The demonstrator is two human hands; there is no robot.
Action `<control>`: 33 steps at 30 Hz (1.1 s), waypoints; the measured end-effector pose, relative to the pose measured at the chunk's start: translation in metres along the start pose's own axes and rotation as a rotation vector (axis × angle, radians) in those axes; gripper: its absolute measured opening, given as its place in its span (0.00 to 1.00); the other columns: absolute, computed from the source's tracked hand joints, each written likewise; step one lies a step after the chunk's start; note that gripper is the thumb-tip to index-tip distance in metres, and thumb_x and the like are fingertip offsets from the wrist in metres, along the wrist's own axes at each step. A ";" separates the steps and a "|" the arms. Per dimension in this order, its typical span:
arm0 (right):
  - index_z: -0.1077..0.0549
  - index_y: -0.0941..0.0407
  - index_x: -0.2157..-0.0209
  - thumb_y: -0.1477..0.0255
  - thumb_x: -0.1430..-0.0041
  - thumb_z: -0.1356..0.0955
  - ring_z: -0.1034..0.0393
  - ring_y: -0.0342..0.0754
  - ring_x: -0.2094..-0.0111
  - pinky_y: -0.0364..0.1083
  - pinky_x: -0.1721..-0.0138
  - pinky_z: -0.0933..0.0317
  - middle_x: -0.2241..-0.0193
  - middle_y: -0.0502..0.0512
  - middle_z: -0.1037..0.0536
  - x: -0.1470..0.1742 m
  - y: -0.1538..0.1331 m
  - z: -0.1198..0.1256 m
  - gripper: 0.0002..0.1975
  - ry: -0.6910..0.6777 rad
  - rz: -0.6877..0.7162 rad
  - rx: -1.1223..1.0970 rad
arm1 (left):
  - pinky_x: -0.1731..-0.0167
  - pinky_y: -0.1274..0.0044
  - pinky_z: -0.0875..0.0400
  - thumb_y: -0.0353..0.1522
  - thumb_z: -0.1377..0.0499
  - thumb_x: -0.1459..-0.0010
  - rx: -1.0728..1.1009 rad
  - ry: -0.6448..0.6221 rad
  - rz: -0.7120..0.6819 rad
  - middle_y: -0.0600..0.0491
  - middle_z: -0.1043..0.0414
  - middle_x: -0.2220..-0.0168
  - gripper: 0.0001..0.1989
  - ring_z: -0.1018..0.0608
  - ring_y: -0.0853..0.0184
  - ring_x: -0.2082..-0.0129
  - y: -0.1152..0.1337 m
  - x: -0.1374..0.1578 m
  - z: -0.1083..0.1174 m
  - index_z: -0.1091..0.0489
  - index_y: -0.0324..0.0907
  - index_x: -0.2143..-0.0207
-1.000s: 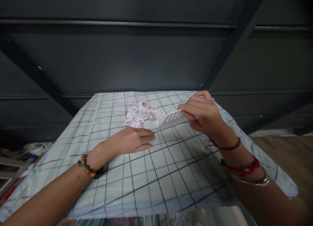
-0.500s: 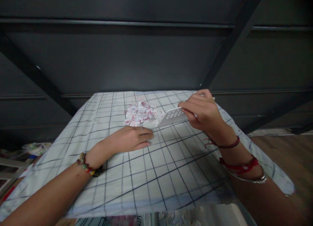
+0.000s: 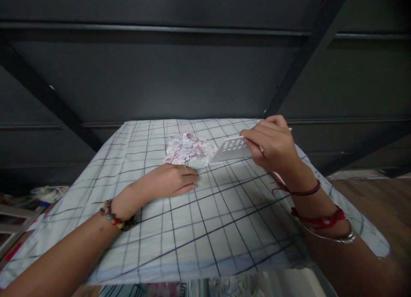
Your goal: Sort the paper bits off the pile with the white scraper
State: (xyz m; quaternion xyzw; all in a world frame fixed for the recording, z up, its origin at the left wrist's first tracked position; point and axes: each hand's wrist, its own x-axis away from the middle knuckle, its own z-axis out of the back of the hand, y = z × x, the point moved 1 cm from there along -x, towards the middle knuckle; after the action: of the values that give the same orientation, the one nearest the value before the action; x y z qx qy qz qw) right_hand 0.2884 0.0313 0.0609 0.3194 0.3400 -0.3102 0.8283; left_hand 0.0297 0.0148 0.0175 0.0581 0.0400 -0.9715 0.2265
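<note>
Head view: the heap of torn paper scraps [image 3: 189,149], white with pink marks, lies on the far half of a checked cloth [image 3: 180,241], before a dark panelled wall [image 3: 167,78]. The white slotted scraper [image 3: 231,154] stands to the right of the heap, on a slant, its slots along the upper edge. Its long axis runs sideways, from the heap's right edge out to the right hand [image 3: 272,144], so the free end faces the scraps. That end is just beside the heap; whether it touches a scrap cannot be told.

The right hand pinches the scraper by its upper edge, thumb against fingers, and sits farther to the right of the heap, with the blade bridging the space. The left hand [image 3: 168,180] is the nearer of the two: it lies palm down on the near side of the heap, fingers pointing rightward and lying together, thumb slightly apart, with nothing visible in it. Contact between its knuckles and the nearest scraps is unclear.
</note>
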 end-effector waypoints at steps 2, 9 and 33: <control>0.29 0.57 0.71 0.79 0.46 0.40 0.39 0.44 0.74 0.47 0.64 0.48 0.79 0.49 0.29 0.000 -0.001 -0.004 0.10 0.004 -0.039 0.049 | 0.64 0.76 0.31 0.35 0.56 0.33 0.003 0.000 0.001 0.49 0.26 0.58 0.16 0.23 0.66 0.63 0.000 0.000 0.000 0.31 0.39 0.58; 0.29 0.57 0.72 0.83 0.49 0.41 0.38 0.43 0.74 0.48 0.61 0.48 0.79 0.48 0.29 0.002 0.000 -0.006 0.12 -0.095 0.014 0.025 | 0.64 0.77 0.31 0.35 0.56 0.34 -0.012 -0.002 0.010 0.51 0.26 0.58 0.16 0.23 0.67 0.63 -0.001 0.001 -0.001 0.31 0.39 0.58; 0.30 0.56 0.77 0.77 0.44 0.41 0.39 0.44 0.75 0.46 0.65 0.47 0.81 0.50 0.31 -0.012 -0.021 0.022 0.12 -0.123 0.033 -0.086 | 0.54 0.74 0.34 0.38 0.39 0.45 0.142 -0.240 0.137 0.46 0.32 0.48 0.22 0.27 0.60 0.52 0.007 0.004 0.020 0.34 0.37 0.50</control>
State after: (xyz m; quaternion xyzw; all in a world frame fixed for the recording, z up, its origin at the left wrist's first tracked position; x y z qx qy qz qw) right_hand 0.2739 0.0057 0.0751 0.2694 0.2964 -0.3006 0.8656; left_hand 0.0273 0.0046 0.0360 -0.0398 -0.0604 -0.9540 0.2909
